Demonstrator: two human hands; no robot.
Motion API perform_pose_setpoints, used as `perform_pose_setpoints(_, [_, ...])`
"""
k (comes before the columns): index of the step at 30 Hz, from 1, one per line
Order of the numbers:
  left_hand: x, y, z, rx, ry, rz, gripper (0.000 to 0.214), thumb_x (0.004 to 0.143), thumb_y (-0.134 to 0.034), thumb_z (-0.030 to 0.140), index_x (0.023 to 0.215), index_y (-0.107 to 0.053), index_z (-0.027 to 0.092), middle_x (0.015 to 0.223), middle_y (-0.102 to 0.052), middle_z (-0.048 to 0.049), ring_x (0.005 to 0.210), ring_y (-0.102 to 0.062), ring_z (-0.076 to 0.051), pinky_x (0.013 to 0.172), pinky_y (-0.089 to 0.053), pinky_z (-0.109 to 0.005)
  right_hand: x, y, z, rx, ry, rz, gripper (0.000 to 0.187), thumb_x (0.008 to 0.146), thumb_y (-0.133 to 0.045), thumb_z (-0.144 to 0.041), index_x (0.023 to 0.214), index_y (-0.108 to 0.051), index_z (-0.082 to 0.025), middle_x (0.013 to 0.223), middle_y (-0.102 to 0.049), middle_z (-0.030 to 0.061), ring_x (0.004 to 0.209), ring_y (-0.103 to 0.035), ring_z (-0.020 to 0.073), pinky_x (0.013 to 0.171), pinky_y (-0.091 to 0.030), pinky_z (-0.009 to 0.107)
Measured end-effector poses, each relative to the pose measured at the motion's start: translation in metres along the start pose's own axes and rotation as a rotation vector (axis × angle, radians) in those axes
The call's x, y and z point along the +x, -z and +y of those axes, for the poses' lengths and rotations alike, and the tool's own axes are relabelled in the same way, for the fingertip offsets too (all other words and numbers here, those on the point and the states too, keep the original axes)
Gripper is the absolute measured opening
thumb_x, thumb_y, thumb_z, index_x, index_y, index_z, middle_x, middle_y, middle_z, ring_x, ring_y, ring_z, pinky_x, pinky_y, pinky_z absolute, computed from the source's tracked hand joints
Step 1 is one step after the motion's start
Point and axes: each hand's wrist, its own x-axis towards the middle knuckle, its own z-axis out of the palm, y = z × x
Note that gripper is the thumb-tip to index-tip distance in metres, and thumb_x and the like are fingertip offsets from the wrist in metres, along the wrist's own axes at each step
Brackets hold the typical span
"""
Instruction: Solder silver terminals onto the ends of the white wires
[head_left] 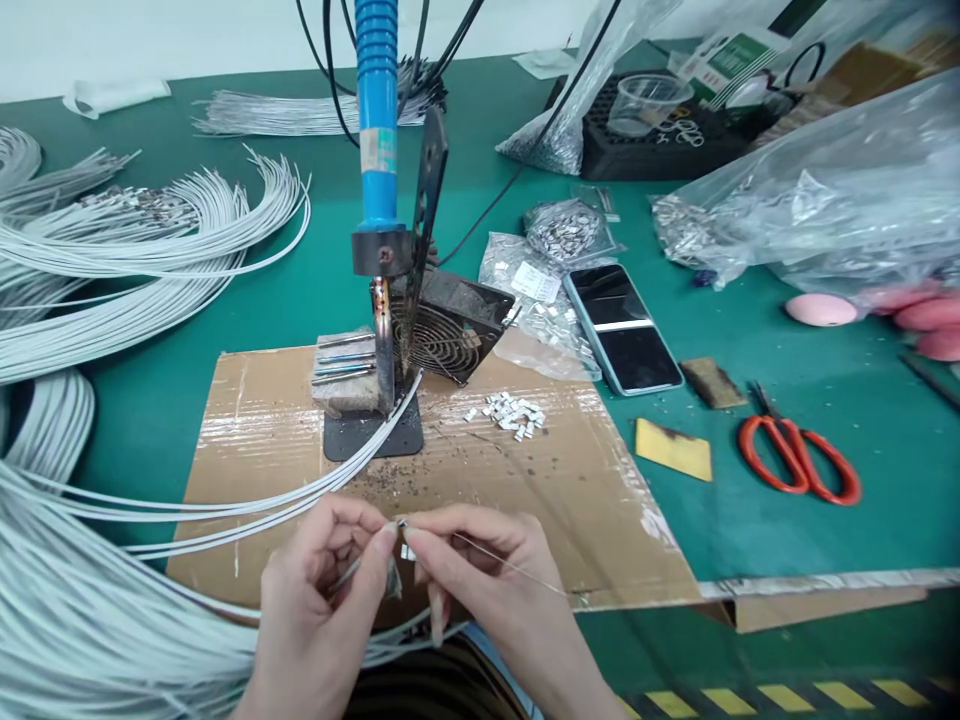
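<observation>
Our left hand [326,590] and right hand [491,575] pinch a small part [402,524] between their fingertips, over the cardboard [577,520]; a loose pinch could drop it. Cables [381,440] reach beside the nozzle [382,345]; if that is hot, we might scorch them by nudging either.

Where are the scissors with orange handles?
In the head view, the scissors lie on the green table at the right, beside the yellow pad.
</observation>
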Motion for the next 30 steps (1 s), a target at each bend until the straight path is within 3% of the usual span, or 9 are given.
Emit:
perform_pose_setpoints(6, [-0.007, -0.002, -0.009, 0.171, -0.131, 0.058, 0.011, 0.09, -0.069, 0.031, 0.082, -0.067, 0.023, 0.061, -0.069, 0.0046, 0.051, -0.057, -0.01, 0.052, -0.041, -0.019, 0.001, -0.002, 0.0, -0.001, 0.009, 0.044, 0.031, 0.073, -0.093, -0.047, 0.072, -0.083, -0.017, 0.053, -0.065, -0.001, 0.035, -0.051, 0.0056, 0.035, -0.047, 0.015])
perform_pose_setpoints(10, [-0.007, -0.001, -0.016, 0.144, -0.079, 0.008, 0.02, 0.095, -0.066, 0.039, 0.086, -0.063, 0.022, 0.056, -0.062, 0.0048, 0.048, -0.05, -0.01, 0.049, -0.035, -0.02, -0.003, -0.008, 0.011, -0.106, 0.123, 0.156, 0.038, 0.08, -0.086, -0.052, 0.07, -0.08, -0.016, 0.048, -0.062, -0.0011, 0.031, -0.046, 0.0071, 0.029, -0.041, 0.018])
perform_pose_setpoints(14, [-0.004, -0.001, -0.012, -0.023, 0.045, -0.07, 0.035, 0.094, -0.067, 0.054, 0.087, -0.061, 0.02, 0.056, -0.054, 0.0062, 0.049, -0.041, -0.009, 0.049, -0.031, -0.019, -0.009, -0.014, 0.017, -0.379, 0.44, 0.273, 0.019, 0.091, -0.075, -0.028, 0.076, -0.081, -0.019, 0.054, -0.064, -0.0013, 0.038, -0.051, 0.0086, 0.036, -0.043, 0.019])
perform_pose_setpoints(16, [-0.001, 0.0, -0.008, -0.072, 0.093, -0.114, 0.04, 0.09, -0.071, 0.057, 0.086, -0.063, 0.019, 0.057, -0.051, 0.0066, 0.051, -0.038, -0.008, 0.049, -0.029, -0.019, -0.01, -0.012, 0.011, -0.598, 0.646, 0.254, 0.015, 0.091, -0.071, -0.014, 0.081, -0.082, -0.018, 0.06, -0.069, 0.0004, 0.046, -0.057, 0.0097, 0.044, -0.047, 0.019])
perform_pose_setpoints(18, [0.002, 0.001, -0.003, -0.073, 0.12, -0.145, 0.04, 0.086, -0.076, 0.055, 0.083, -0.064, 0.017, 0.056, -0.048, 0.0075, 0.052, -0.035, -0.008, 0.049, -0.026, -0.019, -0.009, -0.007, -0.001, -0.765, 0.76, 0.162, 0.016, 0.089, -0.069, -0.007, 0.083, -0.081, -0.016, 0.063, -0.07, 0.0018, 0.051, -0.06, 0.0103, 0.049, -0.048, 0.02])
perform_pose_setpoints(20, [0.005, 0.002, 0.001, -0.065, 0.129, -0.149, 0.036, 0.082, -0.081, 0.049, 0.078, -0.063, 0.017, 0.055, -0.044, 0.0093, 0.051, -0.03, -0.007, 0.049, -0.022, -0.018, -0.005, 0.0, -0.015, -0.823, 0.717, 0.041, 0.017, 0.089, -0.069, -0.007, 0.08, -0.081, -0.014, 0.061, -0.069, 0.0017, 0.051, -0.059, 0.01, 0.05, -0.048, 0.02])
perform_pose_setpoints(23, [0.008, 0.002, 0.005, -0.079, 0.14, -0.117, 0.033, 0.077, -0.084, 0.041, 0.073, -0.062, 0.016, 0.052, -0.039, 0.011, 0.051, -0.024, -0.006, 0.049, -0.017, -0.018, 0.0, 0.008, -0.03, -0.712, 0.511, -0.055, 0.017, 0.089, -0.072, -0.012, 0.078, -0.083, -0.017, 0.059, -0.066, -0.0007, 0.05, -0.057, 0.0092, 0.046, -0.044, 0.018])
perform_pose_setpoints(27, [0.01, 0.005, 0.007, -0.145, 0.16, -0.077, 0.03, 0.075, -0.086, 0.037, 0.073, -0.064, 0.016, 0.05, -0.045, 0.0095, 0.048, -0.027, -0.005, 0.048, -0.016, -0.018, 0.004, 0.012, -0.027, -0.483, 0.451, 0.015, 0.016, 0.088, -0.077, -0.015, 0.084, -0.087, -0.026, 0.063, -0.068, -0.0026, 0.049, -0.058, 0.0077, 0.046, -0.044, 0.015])
perform_pose_setpoints(30, [0.011, 0.008, 0.005, -0.199, 0.156, -0.055, 0.028, 0.076, -0.087, 0.036, 0.075, -0.067, 0.016, 0.051, -0.049, 0.0082, 0.049, -0.033, -0.005, 0.049, -0.02, -0.017, 0.002, 0.009, -0.02, -0.446, 0.43, 0.036, 0.019, 0.086, -0.079, -0.014, 0.088, -0.089, -0.03, 0.068, -0.072, -0.0003, 0.053, -0.062, 0.0095, 0.048, -0.047, 0.016])
